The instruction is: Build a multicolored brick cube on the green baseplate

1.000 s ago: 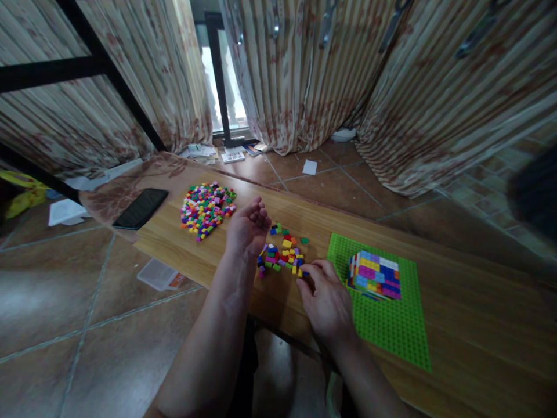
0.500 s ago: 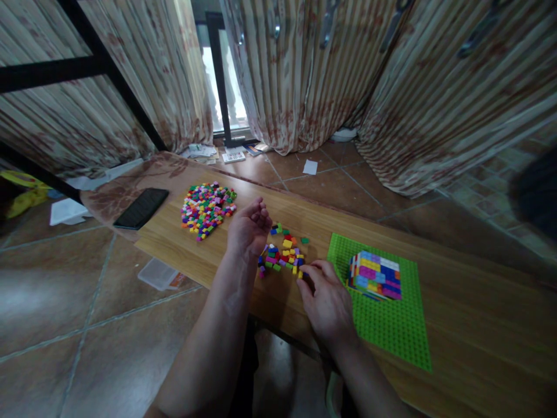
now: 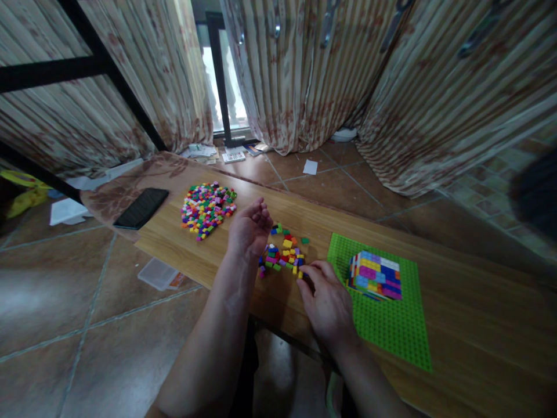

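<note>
My left hand (image 3: 251, 229) is turned palm up over the table, its fingers loosely curled, and nothing shows in the palm. It hovers left of a small spread of toy bricks (image 3: 272, 255) in mixed colours. At the right edge of that spread, the thumb and forefinger of my right hand (image 3: 326, 296) close on a small yellow brick (image 3: 300, 274). Right of this hand lies a green baseplate (image 3: 391, 331). A block of many-coloured bricks (image 3: 375, 274) is built up on the plate. Farther left sits a larger heap of loose bricks (image 3: 208, 209).
A black phone-like slab (image 3: 141, 209) rests at the left end on a patterned cloth (image 3: 108, 194). The wooden table (image 3: 470, 313) runs off to the right. Below its near edge, a clear plastic container (image 3: 157, 274) lies on the tiled floor. Striped curtains (image 3: 296, 75) hang behind.
</note>
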The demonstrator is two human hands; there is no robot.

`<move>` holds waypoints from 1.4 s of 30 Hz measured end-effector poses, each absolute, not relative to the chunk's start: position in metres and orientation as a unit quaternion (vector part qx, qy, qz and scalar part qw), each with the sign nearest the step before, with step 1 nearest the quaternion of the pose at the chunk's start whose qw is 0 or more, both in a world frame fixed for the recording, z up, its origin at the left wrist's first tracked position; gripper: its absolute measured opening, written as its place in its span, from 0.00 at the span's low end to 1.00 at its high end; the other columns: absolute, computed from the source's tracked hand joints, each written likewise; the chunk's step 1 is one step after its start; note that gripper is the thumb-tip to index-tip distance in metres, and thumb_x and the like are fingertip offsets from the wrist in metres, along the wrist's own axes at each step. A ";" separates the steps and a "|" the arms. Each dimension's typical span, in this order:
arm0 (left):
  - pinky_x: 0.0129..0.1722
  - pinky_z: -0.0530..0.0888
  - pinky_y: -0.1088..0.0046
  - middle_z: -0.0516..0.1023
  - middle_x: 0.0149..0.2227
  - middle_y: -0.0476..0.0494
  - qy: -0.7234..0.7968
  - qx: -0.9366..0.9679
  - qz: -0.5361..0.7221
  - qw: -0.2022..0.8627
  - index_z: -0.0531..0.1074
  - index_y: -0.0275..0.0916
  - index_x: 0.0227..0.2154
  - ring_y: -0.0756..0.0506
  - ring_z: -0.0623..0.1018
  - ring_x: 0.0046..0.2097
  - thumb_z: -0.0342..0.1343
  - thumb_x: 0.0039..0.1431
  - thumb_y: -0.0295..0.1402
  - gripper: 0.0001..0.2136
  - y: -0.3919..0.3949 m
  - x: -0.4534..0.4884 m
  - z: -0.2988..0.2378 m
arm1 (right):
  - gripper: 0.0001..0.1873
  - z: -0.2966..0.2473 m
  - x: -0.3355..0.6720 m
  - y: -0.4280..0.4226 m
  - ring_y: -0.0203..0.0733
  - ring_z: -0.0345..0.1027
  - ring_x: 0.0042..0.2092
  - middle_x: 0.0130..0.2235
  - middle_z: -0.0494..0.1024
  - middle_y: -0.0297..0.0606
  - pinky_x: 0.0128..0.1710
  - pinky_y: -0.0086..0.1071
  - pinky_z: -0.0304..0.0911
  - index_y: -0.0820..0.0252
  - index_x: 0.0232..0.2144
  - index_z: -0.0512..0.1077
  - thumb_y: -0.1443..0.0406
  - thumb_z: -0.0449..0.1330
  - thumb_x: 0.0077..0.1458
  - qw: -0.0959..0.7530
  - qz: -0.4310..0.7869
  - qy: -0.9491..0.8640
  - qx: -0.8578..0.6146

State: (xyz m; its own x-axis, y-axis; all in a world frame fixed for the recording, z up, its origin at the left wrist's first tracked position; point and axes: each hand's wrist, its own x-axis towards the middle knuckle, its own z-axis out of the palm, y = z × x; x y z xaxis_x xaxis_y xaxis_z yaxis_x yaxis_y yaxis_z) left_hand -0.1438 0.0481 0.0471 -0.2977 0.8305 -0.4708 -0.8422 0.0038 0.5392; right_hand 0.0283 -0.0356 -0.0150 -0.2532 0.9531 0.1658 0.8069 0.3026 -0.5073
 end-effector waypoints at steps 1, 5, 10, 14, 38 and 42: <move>0.24 0.68 0.83 0.73 0.22 0.53 0.388 -0.008 0.706 0.593 0.73 0.34 0.31 0.58 0.70 0.20 0.53 0.55 0.20 0.06 0.048 -0.144 0.047 | 0.11 -0.015 0.028 -0.036 0.47 0.71 0.45 0.47 0.73 0.43 0.44 0.38 0.67 0.59 0.43 0.75 0.69 0.56 0.60 0.226 0.161 -0.776 -0.567; 0.24 0.68 0.83 0.73 0.22 0.53 0.388 -0.011 0.706 0.592 0.73 0.34 0.31 0.58 0.70 0.20 0.53 0.55 0.20 0.06 0.048 -0.144 0.047 | 0.10 -0.016 0.029 -0.036 0.46 0.71 0.44 0.47 0.73 0.43 0.43 0.38 0.67 0.58 0.42 0.75 0.69 0.55 0.60 0.232 0.155 -0.776 -0.566; 0.24 0.68 0.83 0.73 0.21 0.53 0.385 -0.006 0.708 0.592 0.72 0.33 0.31 0.58 0.71 0.20 0.51 0.57 0.20 0.06 0.048 -0.145 0.047 | 0.09 -0.017 0.029 -0.035 0.46 0.71 0.44 0.46 0.73 0.42 0.44 0.37 0.66 0.59 0.40 0.74 0.69 0.55 0.59 0.254 0.161 -0.771 -0.561; 0.23 0.67 0.83 0.73 0.21 0.53 0.385 -0.005 0.710 0.590 0.72 0.32 0.31 0.58 0.70 0.20 0.51 0.57 0.20 0.06 0.048 -0.145 0.047 | 0.08 -0.018 0.030 -0.034 0.46 0.71 0.44 0.45 0.73 0.42 0.44 0.37 0.66 0.59 0.39 0.74 0.69 0.56 0.59 0.271 0.164 -0.767 -0.558; 0.25 0.69 0.83 0.73 0.22 0.52 0.398 0.024 0.685 0.610 0.73 0.33 0.31 0.57 0.71 0.21 0.54 0.54 0.21 0.05 0.047 -0.144 0.048 | 0.11 -0.012 0.031 -0.034 0.40 0.71 0.37 0.37 0.77 0.37 0.37 0.33 0.67 0.58 0.41 0.74 0.68 0.53 0.60 0.427 0.297 -0.679 -0.518; 0.25 0.70 0.83 0.74 0.22 0.51 0.417 0.063 0.660 0.622 0.74 0.32 0.31 0.57 0.72 0.22 0.55 0.53 0.21 0.04 0.046 -0.138 0.048 | 0.12 -0.009 0.031 -0.037 0.39 0.72 0.39 0.39 0.77 0.37 0.39 0.32 0.67 0.56 0.44 0.73 0.69 0.53 0.61 0.454 0.295 -0.669 -0.509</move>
State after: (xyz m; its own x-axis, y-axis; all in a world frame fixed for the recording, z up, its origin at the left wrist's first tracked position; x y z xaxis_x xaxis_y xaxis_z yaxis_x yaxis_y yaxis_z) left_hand -0.1382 0.0462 0.0484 -0.2190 0.8729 -0.4361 -0.7678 0.1216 0.6290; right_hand 0.0306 -0.0365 -0.0086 -0.0690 0.9491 0.3075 0.4131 0.3077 -0.8571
